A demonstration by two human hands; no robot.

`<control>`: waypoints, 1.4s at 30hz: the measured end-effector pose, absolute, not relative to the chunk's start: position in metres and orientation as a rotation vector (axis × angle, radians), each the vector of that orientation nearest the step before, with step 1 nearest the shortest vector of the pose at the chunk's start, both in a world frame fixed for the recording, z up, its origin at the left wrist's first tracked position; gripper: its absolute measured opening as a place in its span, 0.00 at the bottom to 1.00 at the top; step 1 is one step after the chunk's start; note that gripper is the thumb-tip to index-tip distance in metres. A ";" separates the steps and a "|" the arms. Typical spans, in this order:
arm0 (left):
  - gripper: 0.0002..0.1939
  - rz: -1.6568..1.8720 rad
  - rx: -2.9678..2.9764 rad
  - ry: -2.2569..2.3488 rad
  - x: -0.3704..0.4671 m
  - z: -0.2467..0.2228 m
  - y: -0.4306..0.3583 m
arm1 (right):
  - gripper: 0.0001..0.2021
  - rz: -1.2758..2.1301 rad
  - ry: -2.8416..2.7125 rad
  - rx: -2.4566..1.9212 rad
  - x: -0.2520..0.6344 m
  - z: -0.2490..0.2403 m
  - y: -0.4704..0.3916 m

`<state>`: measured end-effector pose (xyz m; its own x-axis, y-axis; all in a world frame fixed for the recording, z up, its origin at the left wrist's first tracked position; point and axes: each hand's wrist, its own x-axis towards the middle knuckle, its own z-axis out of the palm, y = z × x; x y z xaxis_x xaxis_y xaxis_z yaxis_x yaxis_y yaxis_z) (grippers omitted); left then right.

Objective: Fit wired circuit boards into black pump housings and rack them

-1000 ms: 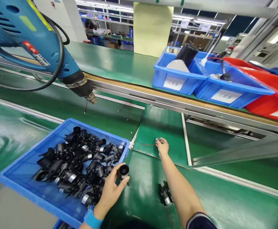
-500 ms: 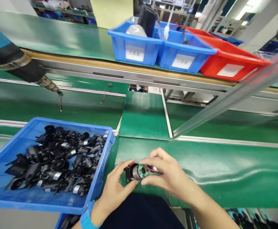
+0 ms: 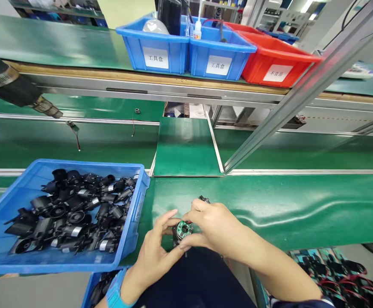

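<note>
Just above my lap, my left hand (image 3: 157, 241) is closed around a black plastic housing (image 3: 175, 235), thumb and fingers on its two sides. A small motor with a round green circuit board (image 3: 184, 230) sits at the housing, board side facing up. My right hand (image 3: 213, 226) grips the motor from the right, its thumb at the board's lower edge and its fingers at the upper edge. A bit of red wire shows under those fingers. Behind the right hand a small black part (image 3: 204, 199) sticks out, mostly hidden.
To the left stands a blue crate (image 3: 143, 188) of black plastic housings. A power screwdriver (image 3: 22, 90) hangs at upper left. Blue bins (image 3: 156, 53) and a red bin (image 3: 279, 64) line the shelf. A metal post (image 3: 289, 102) slants at right; wired parts (image 3: 336, 273) lie lower right.
The motor's silver side showed beside the housing's opening before; now mainly its green board shows, facing up. My right hand has closed in over it. The view has shifted a little.
</note>
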<state>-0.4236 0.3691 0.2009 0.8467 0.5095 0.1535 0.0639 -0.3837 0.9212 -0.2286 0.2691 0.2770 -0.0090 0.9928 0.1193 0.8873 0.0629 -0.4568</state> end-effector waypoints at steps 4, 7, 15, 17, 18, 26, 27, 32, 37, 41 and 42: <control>0.38 0.572 1.910 0.374 -0.425 0.196 0.366 | 0.34 0.601 -1.820 -1.842 -0.230 0.273 0.264; 0.31 0.676 2.028 0.270 -0.424 0.192 0.367 | 0.30 0.763 -1.715 -1.748 -0.233 0.262 0.257; 0.22 0.611 2.291 0.089 -0.420 0.190 0.368 | 0.22 0.688 -1.705 -1.809 -0.239 0.242 0.238; 0.24 0.669 2.284 0.096 -0.419 0.188 0.367 | 0.20 0.739 -1.649 -1.784 -0.239 0.244 0.235; 0.25 0.703 2.285 0.104 -0.419 0.188 0.366 | 0.18 0.766 -1.618 -1.774 -0.238 0.246 0.234; 0.22 0.803 2.394 0.118 -0.419 0.198 0.359 | 0.11 0.301 -1.663 -1.814 -0.246 0.241 0.232; 0.22 0.799 2.397 0.127 -0.420 0.199 0.357 | 0.10 0.257 -1.656 -1.815 -0.247 0.240 0.232; 0.28 0.389 2.221 0.264 -0.423 0.208 0.361 | 0.14 0.453 -1.582 -1.880 -0.241 0.241 0.221; 0.53 -0.238 1.594 0.286 -0.406 0.213 0.368 | 0.37 1.010 -1.748 -1.811 -0.233 0.248 0.194; 0.61 -0.343 1.182 0.207 -0.381 0.185 0.367 | 0.22 1.044 -1.536 -1.931 -0.223 0.240 0.174; 0.58 -0.290 1.152 0.252 -0.375 0.172 0.367 | 0.22 1.005 -1.454 -1.979 -0.215 0.230 0.171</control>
<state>-0.3755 0.3671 0.1721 0.9348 -0.0962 -0.3418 0.3520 0.3773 0.8566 -0.2148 0.1709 0.2298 0.1644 0.9473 -0.2749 0.5925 -0.3176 -0.7403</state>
